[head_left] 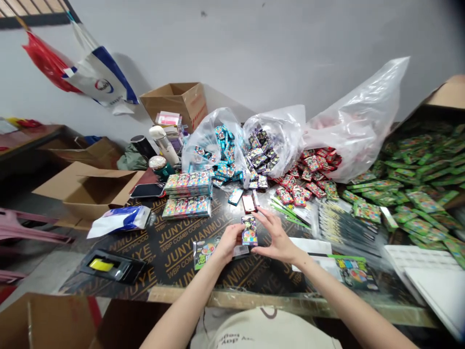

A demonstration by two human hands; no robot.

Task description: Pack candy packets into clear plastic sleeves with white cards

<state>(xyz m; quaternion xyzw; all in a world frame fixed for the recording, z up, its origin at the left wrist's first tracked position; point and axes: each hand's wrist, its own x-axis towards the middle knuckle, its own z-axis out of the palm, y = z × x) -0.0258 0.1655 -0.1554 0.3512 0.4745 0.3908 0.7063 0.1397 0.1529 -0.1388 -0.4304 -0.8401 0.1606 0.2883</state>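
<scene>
A small dark purple printed box (249, 231) stands out in front of me, with my left hand (231, 242) closed on its left side. My right hand (275, 237) is just right of the box, thumb and fingers spread apart around that side. Beneath my left hand lies a flat printed pouch (204, 251), partly covered by the hand. Just beyond the held box are a small box with a pale face and dark red edge (249, 203) and a blue box (235, 196).
Plastic bags spill blue boxes (225, 145), purple boxes (262, 150) and red boxes (316, 165). Green boxes (417, 174) are heaped at right. Left are stacked wrapped packs (187, 206), a phone (148, 190) and an open carton (94, 194). A packing knife-like yellow-and-black item (109, 265) lies front left.
</scene>
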